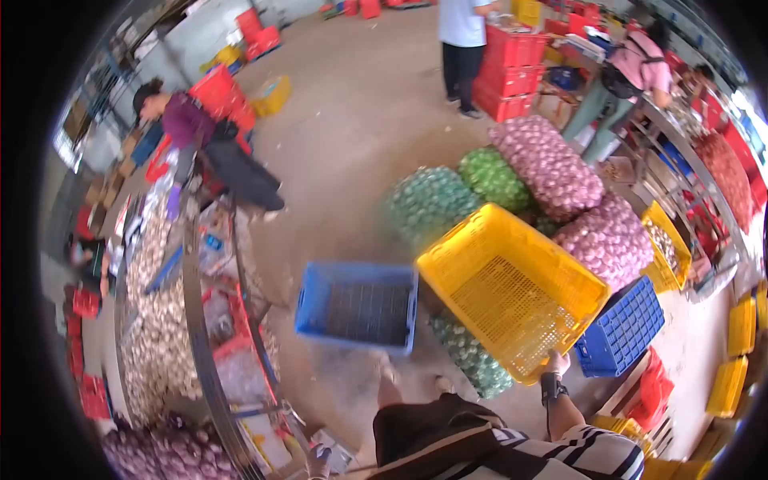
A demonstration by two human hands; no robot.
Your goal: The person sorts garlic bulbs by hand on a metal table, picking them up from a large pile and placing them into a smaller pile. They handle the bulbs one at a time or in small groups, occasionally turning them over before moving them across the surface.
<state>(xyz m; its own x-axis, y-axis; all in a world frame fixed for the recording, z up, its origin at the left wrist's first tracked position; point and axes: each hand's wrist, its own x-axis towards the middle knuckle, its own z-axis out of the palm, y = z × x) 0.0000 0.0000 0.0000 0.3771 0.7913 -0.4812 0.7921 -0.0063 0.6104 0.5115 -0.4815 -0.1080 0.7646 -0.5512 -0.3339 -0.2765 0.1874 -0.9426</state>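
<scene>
My right hand (558,362) grips the near right rim of an empty yellow crate (512,292), which is tilted over net sacks. Low in the view, my left hand (318,458) is beside the metal edge of the sorting table; its fingers are too small and blurred to make out. An empty blue crate (357,307) lies on the floor left of the yellow one. Another blue crate (622,326) stands tipped on its side just right of my right hand. Under and behind the yellow crate are green net sacks (433,202) and pink net sacks (547,166) of bulbs.
A long table heaped with garlic bulbs (156,352) runs along the left, where a person in purple (188,120) bends over. Other people stand at the upper right near stacked red crates (507,72). Yellow crates (726,387) line the right edge.
</scene>
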